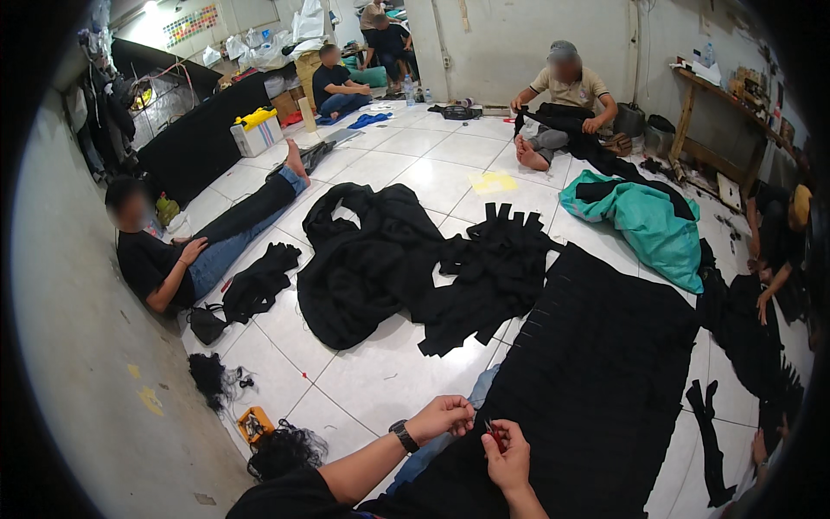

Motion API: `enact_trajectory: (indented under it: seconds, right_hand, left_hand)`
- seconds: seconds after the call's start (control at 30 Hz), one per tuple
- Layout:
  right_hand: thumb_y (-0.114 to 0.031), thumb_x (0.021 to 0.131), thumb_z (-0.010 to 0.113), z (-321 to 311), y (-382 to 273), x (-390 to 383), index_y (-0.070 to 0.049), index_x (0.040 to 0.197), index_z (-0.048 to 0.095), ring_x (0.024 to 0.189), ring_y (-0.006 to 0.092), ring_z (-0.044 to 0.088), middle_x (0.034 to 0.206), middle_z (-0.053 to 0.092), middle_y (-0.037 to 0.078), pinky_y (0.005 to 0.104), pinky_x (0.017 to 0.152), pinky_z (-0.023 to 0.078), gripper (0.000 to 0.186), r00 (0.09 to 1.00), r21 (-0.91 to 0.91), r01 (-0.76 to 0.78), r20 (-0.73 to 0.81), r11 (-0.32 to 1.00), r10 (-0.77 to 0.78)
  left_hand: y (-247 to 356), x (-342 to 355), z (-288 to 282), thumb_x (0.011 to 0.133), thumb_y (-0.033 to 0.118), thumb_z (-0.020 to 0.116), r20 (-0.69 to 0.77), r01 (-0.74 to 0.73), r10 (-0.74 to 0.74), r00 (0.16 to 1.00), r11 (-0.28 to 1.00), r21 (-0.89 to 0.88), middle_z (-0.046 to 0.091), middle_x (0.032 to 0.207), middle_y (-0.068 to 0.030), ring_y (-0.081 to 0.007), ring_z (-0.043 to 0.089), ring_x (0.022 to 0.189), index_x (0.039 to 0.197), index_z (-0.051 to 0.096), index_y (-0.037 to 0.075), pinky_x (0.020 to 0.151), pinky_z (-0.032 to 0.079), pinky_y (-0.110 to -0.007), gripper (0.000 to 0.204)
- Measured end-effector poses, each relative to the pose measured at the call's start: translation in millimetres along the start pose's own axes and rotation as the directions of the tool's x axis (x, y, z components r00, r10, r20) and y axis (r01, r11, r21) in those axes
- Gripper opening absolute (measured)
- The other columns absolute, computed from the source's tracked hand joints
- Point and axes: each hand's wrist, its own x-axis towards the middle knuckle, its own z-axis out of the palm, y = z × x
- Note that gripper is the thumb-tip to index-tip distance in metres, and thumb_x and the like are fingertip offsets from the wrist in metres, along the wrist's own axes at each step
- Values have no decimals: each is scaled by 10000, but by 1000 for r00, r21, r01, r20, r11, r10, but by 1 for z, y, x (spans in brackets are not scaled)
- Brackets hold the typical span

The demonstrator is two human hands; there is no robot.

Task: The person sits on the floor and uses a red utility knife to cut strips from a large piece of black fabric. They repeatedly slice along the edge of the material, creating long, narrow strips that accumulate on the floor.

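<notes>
A wide black cloth panel (pixel 605 346) lies across my lap and stretches away over the floor, with a row of short pale marks along its left edge. My right hand (pixel 510 458) is closed around small red-handled thread snips (pixel 495 439), their tips pointing up beside that edge. Just left of it, my left hand (pixel 441 419) is pinched shut near the cloth edge. Whatever its fingertips hold is too fine to make out. A dark watch (pixel 403 436) sits on my left wrist.
Black cloth heaps (pixel 367 268) and cut strips (pixel 497 277) cover the floor ahead. A green sack (pixel 640 216) lies at the far right. At left are an orange box (pixel 254 425) and black thread tangles (pixel 288 451). Several people sit around, one (pixel 156 251) against the left wall.
</notes>
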Motion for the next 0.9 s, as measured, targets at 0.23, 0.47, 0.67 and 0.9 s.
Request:
enact_trajectory:
  seconds: [0.23, 0.47, 0.67, 0.9]
  right_hand:
    - [-108, 853, 720, 0, 0, -2, -10, 1107, 634, 764, 165, 674, 877, 699, 104, 289, 718, 530, 286, 998, 3, 57, -23, 998, -57]
    - [-82, 838, 725, -3, -6, -2, -4, 1120, 640, 753, 131, 659, 864, 700, 88, 270, 702, 527, 304, 999, -22, 34, -22, 999, -34]
    - [-74, 845, 717, -1, 8, -1, 0, 1100, 629, 696, 110, 640, 827, 683, 72, 260, 656, 518, 279, 999, 66, -33, -19, 997, 34]
    - [-68, 874, 696, 0, 4, -2, 12, 1124, 603, 640, 95, 627, 812, 669, 62, 246, 590, 506, 278, 1000, 125, -19, 6, 992, 18]
  left_hand:
    - [0, 1, 2, 973, 209, 585, -16, -10, 10, 1000, 1000, 1, 683, 808, 1, -58, 619, 649, 960, 628, 98, 597, 455, -197, 120]
    - [-1, 2, -1, 975, 205, 579, -28, 12, -12, 1000, 1000, -6, 654, 785, 14, -55, 578, 618, 962, 628, 106, 569, 420, -197, 111]
    - [0, 1, 0, 974, 201, 571, -49, 40, -39, 998, 999, 11, 652, 787, 18, -53, 576, 620, 961, 627, 110, 573, 420, -198, 107]
    - [-3, 1, -3, 972, 203, 569, -42, 32, -32, 999, 999, 1, 650, 793, 22, -51, 576, 627, 955, 622, 115, 573, 418, -199, 104]
